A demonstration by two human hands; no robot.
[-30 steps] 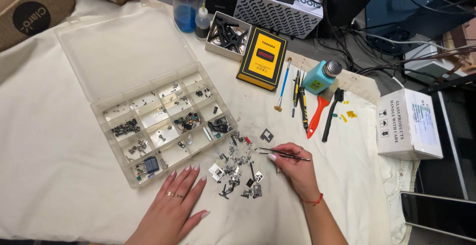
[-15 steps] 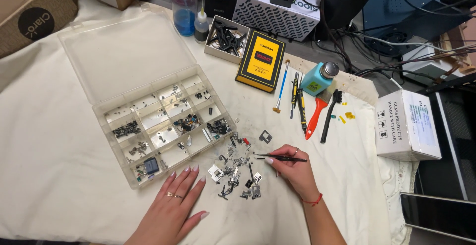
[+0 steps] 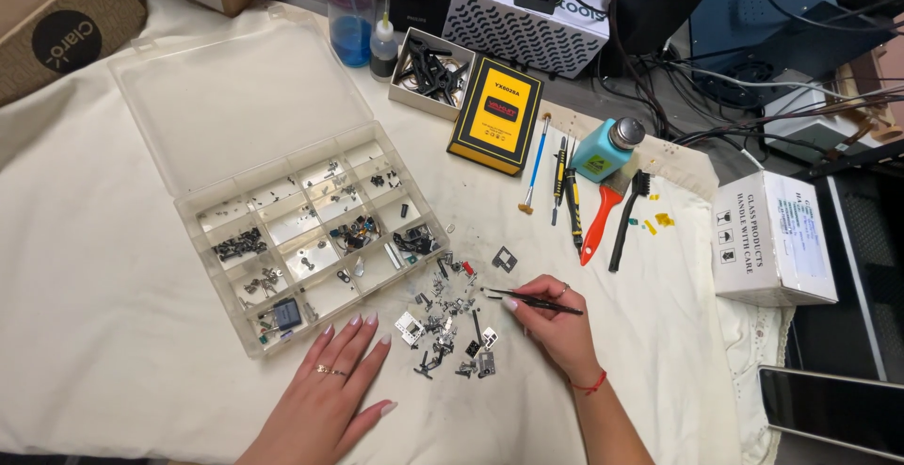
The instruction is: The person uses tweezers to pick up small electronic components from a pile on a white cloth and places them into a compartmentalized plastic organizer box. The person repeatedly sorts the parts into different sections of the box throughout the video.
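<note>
Right hand (image 3: 551,319) pinching black tweezers (image 3: 527,298), tips at the edge of a scattered parts pile (image 3: 450,319). Left hand (image 3: 331,385) flat and empty on the cloth (image 3: 104,267), just below an open organizer (image 3: 311,234). Farther back: yellow-and-black box (image 3: 496,115); at right, white carton (image 3: 774,237).

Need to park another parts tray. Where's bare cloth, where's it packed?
Free: cloth left of the compartment box and the left hand; also between the right hand and white carton. Crowded: loose parts pile at the tweezers, tool row.
</note>
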